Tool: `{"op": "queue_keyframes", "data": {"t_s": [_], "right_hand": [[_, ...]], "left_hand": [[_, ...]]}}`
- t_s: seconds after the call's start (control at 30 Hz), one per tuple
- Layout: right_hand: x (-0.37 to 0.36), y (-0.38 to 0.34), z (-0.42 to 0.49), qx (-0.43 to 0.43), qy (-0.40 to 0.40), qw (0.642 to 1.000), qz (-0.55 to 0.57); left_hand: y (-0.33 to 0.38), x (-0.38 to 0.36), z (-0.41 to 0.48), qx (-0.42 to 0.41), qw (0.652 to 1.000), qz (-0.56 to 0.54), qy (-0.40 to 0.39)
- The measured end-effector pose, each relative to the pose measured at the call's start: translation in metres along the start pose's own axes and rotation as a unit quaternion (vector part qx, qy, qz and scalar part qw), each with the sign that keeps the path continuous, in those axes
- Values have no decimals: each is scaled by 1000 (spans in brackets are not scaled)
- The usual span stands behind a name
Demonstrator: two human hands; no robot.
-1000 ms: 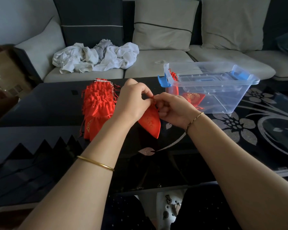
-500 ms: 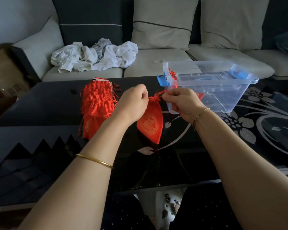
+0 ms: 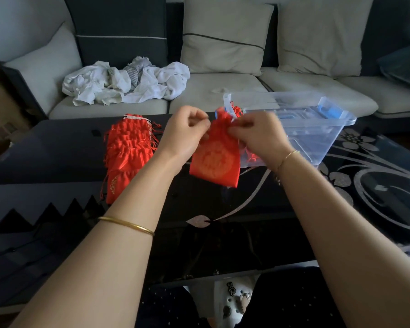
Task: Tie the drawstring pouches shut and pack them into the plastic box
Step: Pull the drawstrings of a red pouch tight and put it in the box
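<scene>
Grey sofa (image 3: pixel 223 95) fills the whole 12 o'clock side, with a glossy black table (image 3: pixel 57 152) with silver flower patterns in front of it. On the table, at about 2 o'clock from the middle, sits the clear plastic box (image 3: pixel 317 138) with a blue latch (image 3: pixel 329 112) on its far end. The lid's off, and through the near-left wall you can see something red in the bottom, looks like at least one packed pouch (image 3: pixel 252 158), plus some red cord or tassel (image 3: pixel 236 109) poking up by the rim. Can't tell how many are in there. At 11 o'clock, a crumpled heap of white laundry (image 3: pixel 128 84) lies on the sofa seat. At 9 o'clock on the table there's the stack of red pouches (image 3: pixel 128 147), overlapping in a row. Dead centre, held up off the table, is one red pouch with a gold print (image 3: pixel 214 162), hanging down with its neck bunched up. Left hand (image 3: pixel 185 133) and right hand (image 3: pixel 258 136) both have fingers curled in, pinching at that neck from either side, too blurry to make out the strings. Gold bangle (image 3: pixel 128 224) on the left forearm, thin bracelet (image 3: pixel 288 156) on the right wrist.
</scene>
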State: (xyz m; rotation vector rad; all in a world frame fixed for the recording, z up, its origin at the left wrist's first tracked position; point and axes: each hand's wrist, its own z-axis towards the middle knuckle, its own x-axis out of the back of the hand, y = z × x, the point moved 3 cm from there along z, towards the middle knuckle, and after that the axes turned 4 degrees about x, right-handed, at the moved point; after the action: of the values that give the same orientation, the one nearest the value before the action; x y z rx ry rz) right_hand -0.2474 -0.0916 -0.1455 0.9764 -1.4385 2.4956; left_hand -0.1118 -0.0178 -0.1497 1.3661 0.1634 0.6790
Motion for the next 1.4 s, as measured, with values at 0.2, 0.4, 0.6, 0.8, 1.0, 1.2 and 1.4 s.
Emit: {"op": "queue_keyframes", "data": {"t_s": [0.2, 0.4, 0.6, 0.8, 1.0, 1.2, 1.4], "right_hand": [[63, -14, 72, -26, 271, 962, 16], [65, 10, 94, -115, 220, 931, -267], [31, 46, 117, -158, 56, 931, -325], [8, 40, 119, -163, -205, 886, -383], [18, 29, 110, -121, -80, 920, -365], [-42, -30, 43, 56, -4, 978, -201], [-125, -20, 0, 23, -208, 968, -136]], "left_hand": [[-11, -8, 20, 74, 994, -42, 63], [-33, -28, 26, 117, 992, 0, 50], [-47, -28, 29, 120, 992, 14, 40], [-61, -21, 31, 123, 990, 39, 49], [-81, 5, 22, 141, 969, 171, 109], [-101, 50, -12, 250, 866, 364, 232], [-122, 70, -19, 258, 871, 368, 197]]}}
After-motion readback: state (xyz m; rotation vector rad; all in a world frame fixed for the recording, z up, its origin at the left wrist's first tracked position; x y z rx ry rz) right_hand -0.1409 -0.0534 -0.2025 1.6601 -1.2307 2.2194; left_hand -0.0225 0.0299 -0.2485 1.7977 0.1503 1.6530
